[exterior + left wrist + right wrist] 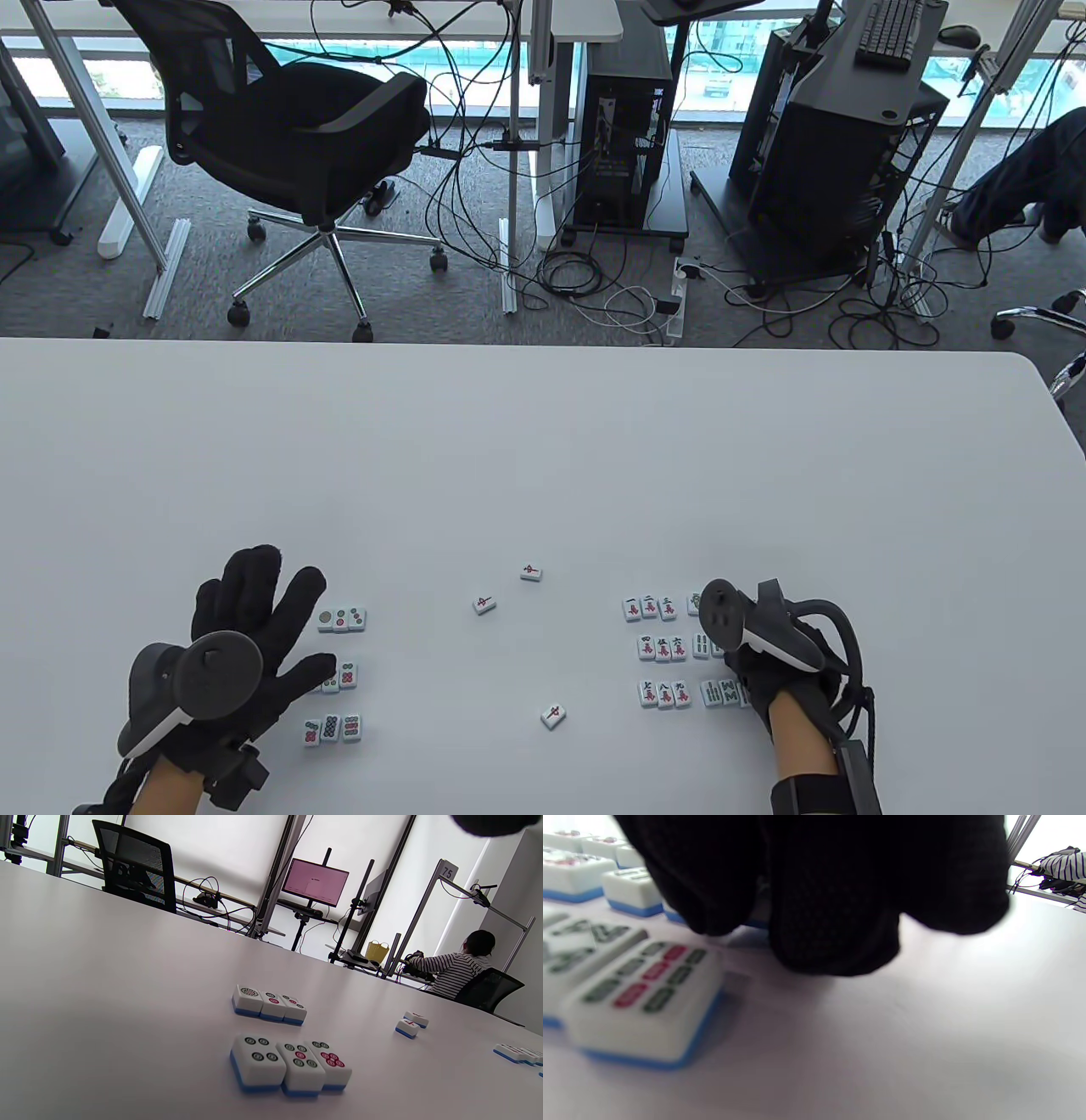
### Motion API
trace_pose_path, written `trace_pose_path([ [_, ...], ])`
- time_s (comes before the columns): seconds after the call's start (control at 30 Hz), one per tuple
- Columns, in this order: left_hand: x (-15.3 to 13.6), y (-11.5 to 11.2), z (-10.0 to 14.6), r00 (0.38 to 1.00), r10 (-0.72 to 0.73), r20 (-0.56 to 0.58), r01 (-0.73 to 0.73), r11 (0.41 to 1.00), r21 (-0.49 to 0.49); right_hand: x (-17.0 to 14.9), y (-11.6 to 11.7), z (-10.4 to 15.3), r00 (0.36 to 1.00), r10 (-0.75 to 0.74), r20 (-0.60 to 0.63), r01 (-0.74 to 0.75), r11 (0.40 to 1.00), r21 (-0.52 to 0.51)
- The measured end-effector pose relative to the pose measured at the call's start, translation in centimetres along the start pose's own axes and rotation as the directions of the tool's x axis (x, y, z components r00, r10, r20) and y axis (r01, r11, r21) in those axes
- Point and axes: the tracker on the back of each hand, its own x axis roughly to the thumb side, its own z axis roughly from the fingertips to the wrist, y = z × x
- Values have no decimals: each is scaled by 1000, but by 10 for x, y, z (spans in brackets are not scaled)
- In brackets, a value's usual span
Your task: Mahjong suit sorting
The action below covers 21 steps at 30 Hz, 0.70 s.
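- Left hand (pixel 254 628): fingers spread and straight, holding nothing. It lies flat just left of the circle-suit tiles (pixel 333 671), with the thumb tip at the left end of the middle row. Judged purpose: squaring the rows from the side, not lifting a tile.
- Right hand (pixel 764 654): fingers point down at the bamboo tiles (pixel 721 692); the tracker hides them from above. In the right wrist view the gloved fingertips (pixel 835 942) sit at table level against the middle row, just behind a blurred nine-bamboo tile (pixel 645 1001). Whether they pinch a tile or only press on it cannot be determined.
- Circle-suit tiles: three rows of three, face up, at the near left of the table (pixel 543 441). The left wrist view confirms tiles within each row touch edge to edge.
- Character-suit tiles (pixel 657 649): three rows of three, numbered in order, directly left of the bamboo tiles. Grouping by suit and number allows a check at a glance.
- Three red-marked tiles (pixel 530 572) lie apart and skewed near the centre, between the two sorted areas. Judged status: not yet grouped, as they belong to none of the three suits.
- Judged progress: the suit grids are close to finished, bamboo partly hidden; the loose tiles remain.
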Motion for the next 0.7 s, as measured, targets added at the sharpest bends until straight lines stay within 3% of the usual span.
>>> trace_pose_path([
  [0.5,0,0,0,1000,4,5,-4,1000,2,2,-3,3,1000,17,-26,-15,997,72],
  [0.7,0,0,0,1000,4,8,-4,1000,4,-13,-27,23,998,-21,-67,19,999,-34],
])
